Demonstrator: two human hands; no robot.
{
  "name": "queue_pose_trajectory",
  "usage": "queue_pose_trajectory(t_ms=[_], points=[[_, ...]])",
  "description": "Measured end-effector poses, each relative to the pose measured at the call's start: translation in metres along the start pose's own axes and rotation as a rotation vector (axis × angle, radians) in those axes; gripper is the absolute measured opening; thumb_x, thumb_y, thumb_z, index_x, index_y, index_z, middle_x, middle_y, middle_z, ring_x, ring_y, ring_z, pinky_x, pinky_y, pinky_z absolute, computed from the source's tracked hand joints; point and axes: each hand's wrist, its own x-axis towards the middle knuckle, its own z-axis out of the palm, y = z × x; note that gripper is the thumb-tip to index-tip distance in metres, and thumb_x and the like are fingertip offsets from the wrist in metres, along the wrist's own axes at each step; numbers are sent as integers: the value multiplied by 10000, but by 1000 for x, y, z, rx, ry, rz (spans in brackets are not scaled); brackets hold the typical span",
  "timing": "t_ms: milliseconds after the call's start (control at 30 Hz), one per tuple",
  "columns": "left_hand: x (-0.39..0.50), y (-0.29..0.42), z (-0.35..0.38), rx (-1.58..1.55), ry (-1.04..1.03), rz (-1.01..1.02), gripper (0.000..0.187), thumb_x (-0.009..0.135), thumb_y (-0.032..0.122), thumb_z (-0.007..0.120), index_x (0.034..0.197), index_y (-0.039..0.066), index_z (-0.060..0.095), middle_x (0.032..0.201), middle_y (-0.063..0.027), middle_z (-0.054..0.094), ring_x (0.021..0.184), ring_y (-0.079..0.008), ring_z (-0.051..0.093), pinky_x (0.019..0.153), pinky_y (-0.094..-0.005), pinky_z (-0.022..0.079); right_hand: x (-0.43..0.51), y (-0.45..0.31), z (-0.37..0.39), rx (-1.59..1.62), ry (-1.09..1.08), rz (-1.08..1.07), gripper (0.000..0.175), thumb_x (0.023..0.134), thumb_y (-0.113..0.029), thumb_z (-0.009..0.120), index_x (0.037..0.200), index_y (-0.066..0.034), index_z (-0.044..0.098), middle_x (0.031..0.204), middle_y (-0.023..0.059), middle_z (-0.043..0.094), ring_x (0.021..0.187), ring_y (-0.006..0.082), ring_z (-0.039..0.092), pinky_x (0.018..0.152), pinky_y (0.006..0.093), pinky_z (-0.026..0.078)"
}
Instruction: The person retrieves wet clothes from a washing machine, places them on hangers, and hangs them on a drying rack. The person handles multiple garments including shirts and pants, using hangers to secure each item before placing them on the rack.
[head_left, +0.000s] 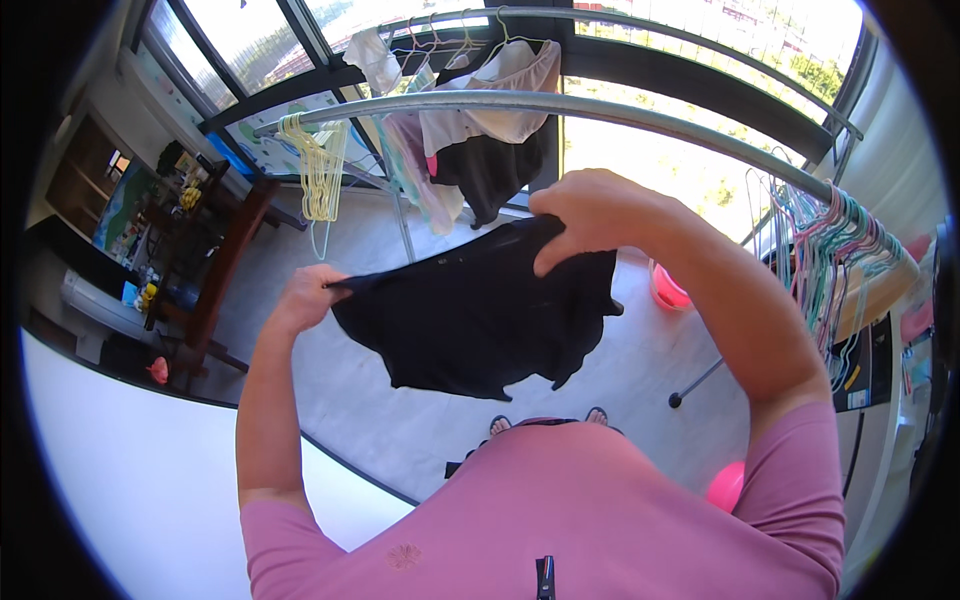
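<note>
A black garment (480, 315) hangs spread out between my two hands, above the floor. My left hand (309, 296) pinches its upper left corner between thumb and fingers. On the other side, my right hand (581, 217) grips the top edge near the right, thumb in front of the cloth. Behind the garment runs a metal rail (622, 110). A bunch of pale yellow hangers (321, 176) is on the rail's left end, above my left hand. Many coloured hangers (840, 255) crowd its right end, beyond my right forearm.
Clothes on hangers, a white garment (487, 101) among them, hang near the windows. A pink bucket (667, 289) stands on the floor at the right, and another pink thing (726, 486) lies nearer. A wooden bench (229, 270) is at left, beside a white surface (150, 480).
</note>
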Motion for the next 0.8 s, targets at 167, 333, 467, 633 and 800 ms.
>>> queue_pose_trajectory(t_ms=[167, 333, 467, 633, 800], points=[[-15, -7, -62, -19, 483, 119, 164, 928, 55, 732, 1075, 6, 788, 911, -110, 760, 845, -183, 696, 807, -329, 543, 58, -10, -73, -539, 168, -44, 225, 902, -281, 755, 994, -76, 758, 993, 165, 755, 1003, 343, 744, 862, 478, 587], [-88, 20, -156, 627, 1294, 158, 348, 1104, 161, 521, 1414, 85, 660, 1375, -163, 648, 1246, -306, 663, 1070, -405, 544, 83, -40, -150, -338, 1349, -322, 212, 924, -155, 664, 1118, -74, 689, 1013, 160, 724, 934, 328, 721, 852, 463, 549], [-99, -15, 28, 225, 1291, 164, 372, 1111, 244, 517, 1407, 64, 651, 1324, -190, 657, 1183, -333, 681, 906, -424, 625, 61, -58, 41, 17, 1212, -595, 441, 923, -126, 625, 1359, -58, 632, 1168, 178, 684, 1005, 326, 681, 942, 497, 494], [-241, -104, 371, -696, -268, -328, 331, 1026, 276, 557, 1153, 60, 773, 1142, -189, 766, 1049, -369, 724, 894, -461, 577, -144, 18, 410, 286, -1026, -326, 340, 1030, -301, 572, 1132, -55, 783, 1123, 171, 769, 1069, 336, 722, 973, 399, 555], [-235, -142, 345, -243, -286, -286, 275, 931, 298, 710, 1189, 270, 801, 1179, -144, 758, 1125, -362, 714, 1013, -395, 548, -191, 8, 421, 541, -743, 258, 374, 965, -264, 565, 1257, -106, 737, 1231, 248, 726, 1121, 431, 701, 986, 508, 549]])
